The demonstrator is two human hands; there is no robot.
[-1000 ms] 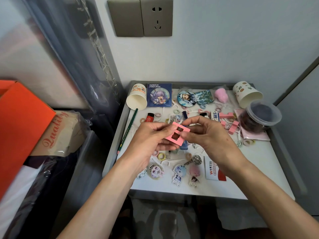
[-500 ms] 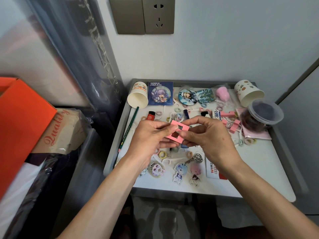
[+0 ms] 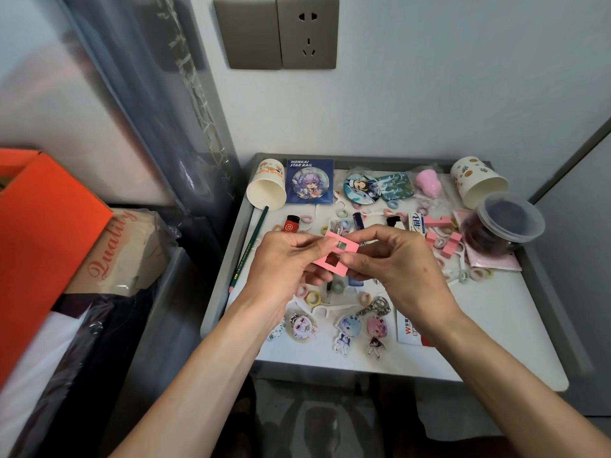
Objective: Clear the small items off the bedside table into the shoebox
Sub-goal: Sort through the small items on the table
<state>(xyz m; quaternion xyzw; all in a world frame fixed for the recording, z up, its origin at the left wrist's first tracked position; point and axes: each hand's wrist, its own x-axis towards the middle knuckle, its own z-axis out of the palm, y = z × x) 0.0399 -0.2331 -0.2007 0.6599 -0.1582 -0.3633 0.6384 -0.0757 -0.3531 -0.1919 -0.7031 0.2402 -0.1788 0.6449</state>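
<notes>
A pale wall (image 3: 429,77) fills the back, evenly lit; a bronze-grey blank switch plate (image 3: 248,33) sits beside a matching socket (image 3: 308,33); a clear plastic sheet (image 3: 148,110) hangs down the left; a grey panel (image 3: 578,242) stands at the right; the bedside table (image 3: 496,328), white-topped with a raised grey rim, stands against the wall.

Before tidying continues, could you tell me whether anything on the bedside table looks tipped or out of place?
The left paper cup and the right paper cup lie tipped on their sides at the back corners.
</notes>
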